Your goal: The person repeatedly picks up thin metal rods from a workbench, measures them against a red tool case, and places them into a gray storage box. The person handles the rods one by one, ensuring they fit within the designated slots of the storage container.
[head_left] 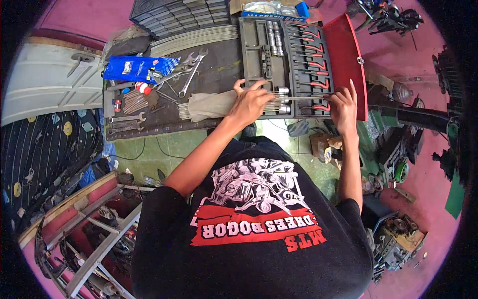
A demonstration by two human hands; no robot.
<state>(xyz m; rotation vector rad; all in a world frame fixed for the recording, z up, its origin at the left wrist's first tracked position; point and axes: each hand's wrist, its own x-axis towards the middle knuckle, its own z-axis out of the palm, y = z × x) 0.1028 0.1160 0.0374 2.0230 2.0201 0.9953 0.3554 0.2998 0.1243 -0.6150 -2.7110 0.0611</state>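
Observation:
My left hand (250, 101) rests on a bundle of thin metal spokes (206, 105) lying across the dark work mat (219, 65). Its fingers pinch one thin spoke (298, 97) that runs to the right. My right hand (343, 105) holds the other end of that spoke, fingers partly spread. Both hands hover over the front edge of an open dark tool case (286, 60) with sockets and red-handled hex keys; its red lid (348, 55) stands open at the right.
Wrenches (191, 70), a blue packet (137, 67) and small tools lie on the left of the mat. A dark drawer organiser (181, 15) sits behind. A metal frame (94, 239) is at lower left; engine parts (398, 234) crowd the right floor.

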